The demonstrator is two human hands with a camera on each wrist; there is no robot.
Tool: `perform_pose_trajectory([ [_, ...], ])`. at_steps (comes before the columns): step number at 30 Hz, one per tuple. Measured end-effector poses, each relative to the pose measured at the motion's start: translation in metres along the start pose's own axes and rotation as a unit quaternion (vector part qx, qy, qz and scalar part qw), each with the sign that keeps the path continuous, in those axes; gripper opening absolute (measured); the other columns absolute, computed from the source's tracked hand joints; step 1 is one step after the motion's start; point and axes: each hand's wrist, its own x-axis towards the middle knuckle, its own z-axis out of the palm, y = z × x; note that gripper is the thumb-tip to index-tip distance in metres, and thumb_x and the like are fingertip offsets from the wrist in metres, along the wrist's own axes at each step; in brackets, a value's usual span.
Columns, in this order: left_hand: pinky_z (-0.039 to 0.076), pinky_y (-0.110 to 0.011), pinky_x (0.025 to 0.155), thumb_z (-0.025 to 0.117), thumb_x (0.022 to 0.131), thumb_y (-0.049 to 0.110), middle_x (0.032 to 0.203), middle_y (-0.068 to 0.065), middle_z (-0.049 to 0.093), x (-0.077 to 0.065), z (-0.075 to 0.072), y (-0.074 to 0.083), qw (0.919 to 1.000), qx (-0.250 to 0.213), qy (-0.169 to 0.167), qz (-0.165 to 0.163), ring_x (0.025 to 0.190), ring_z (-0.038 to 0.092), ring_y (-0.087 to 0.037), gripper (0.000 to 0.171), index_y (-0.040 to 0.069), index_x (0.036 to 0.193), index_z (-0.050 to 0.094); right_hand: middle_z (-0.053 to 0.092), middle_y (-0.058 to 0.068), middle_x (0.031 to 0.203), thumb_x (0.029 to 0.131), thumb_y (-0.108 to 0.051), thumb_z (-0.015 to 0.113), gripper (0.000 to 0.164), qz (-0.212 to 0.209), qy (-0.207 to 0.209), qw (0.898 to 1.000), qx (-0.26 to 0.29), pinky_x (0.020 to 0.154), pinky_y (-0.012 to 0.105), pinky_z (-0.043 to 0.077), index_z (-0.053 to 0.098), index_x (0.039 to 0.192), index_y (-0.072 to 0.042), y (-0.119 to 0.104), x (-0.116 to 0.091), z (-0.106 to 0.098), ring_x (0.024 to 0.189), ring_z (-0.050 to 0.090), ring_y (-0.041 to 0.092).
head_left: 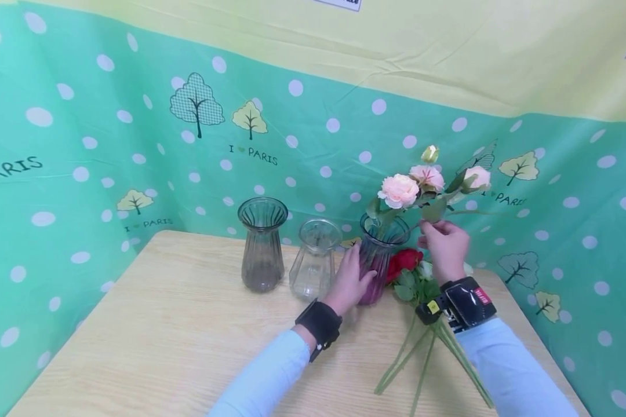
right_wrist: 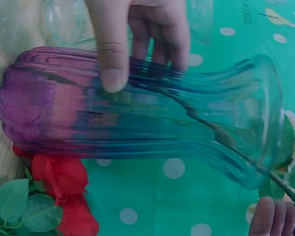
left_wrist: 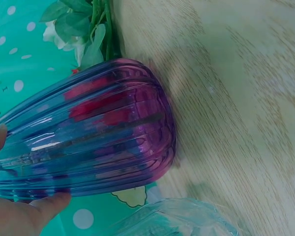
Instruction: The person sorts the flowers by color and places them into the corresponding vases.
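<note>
A ribbed glass vase [head_left: 374, 263], blue at the mouth and purple at the base, stands on the table. My left hand [head_left: 350, 280] grips its body, thumb on the near side and the other fingers round the far side. At the rim my right hand [head_left: 445, 246] pinches the stem [right_wrist: 283, 186] of a spray of pale pink flowers [head_left: 399, 191]. Through the glass in the right wrist view, that stem slants down inside toward the base. Leaves and blooms spread above the mouth. Red roses [right_wrist: 61, 184] lie beside the vase's base.
A clear glass vase [head_left: 313, 269] stands just left of the purple one, and a grey glass vase [head_left: 262, 260] farther left. Loose green stems [head_left: 399, 362] stretch toward the table's front under my right wrist. A polka-dot cloth [head_left: 302, 145] hangs close behind the table [head_left: 177, 324].
</note>
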Motion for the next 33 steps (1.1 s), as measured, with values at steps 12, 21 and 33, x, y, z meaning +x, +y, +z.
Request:
perform_pose_trajectory([
  [12,0.034,-0.041,0.112,0.059,0.092,0.026,0.146,-0.021,0.034,0.000,0.000,0.000,0.9999,-0.003,0.008,0.009,0.135,0.036,-0.032,0.071,-0.001,0.146,0.022,0.063,0.000,0.077,0.087,-0.035,0.060,0.036,-0.073,-0.082,0.963,-0.247,0.054,0.020,0.043,0.068,0.099,-0.002,0.014,-0.002,-0.001,0.059,0.049,0.003],
  [21,0.033,-0.040,0.113,0.058,0.092,0.027,0.147,-0.020,0.033,0.000,0.002,-0.004,1.0000,-0.003,0.005,0.004,0.136,0.034,-0.031,0.071,0.000,0.146,0.020,0.058,-0.001,0.075,0.097,-0.024,0.041,0.039,-0.050,-0.092,0.979,-0.177,0.051,0.020,0.049,0.063,0.113,0.004,0.016,0.001,-0.005,0.052,0.051,0.003],
  [33,0.033,-0.039,0.113,0.057,0.093,0.029,0.147,-0.019,0.033,-0.001,0.003,-0.003,1.0000,0.008,-0.002,-0.003,0.137,0.034,-0.030,0.072,0.001,0.147,0.019,0.058,-0.012,0.062,0.095,-0.020,0.045,0.034,0.039,-0.063,0.995,-0.074,0.046,0.018,0.049,0.058,0.110,0.007,0.017,0.002,0.004,0.045,0.053,0.003],
])
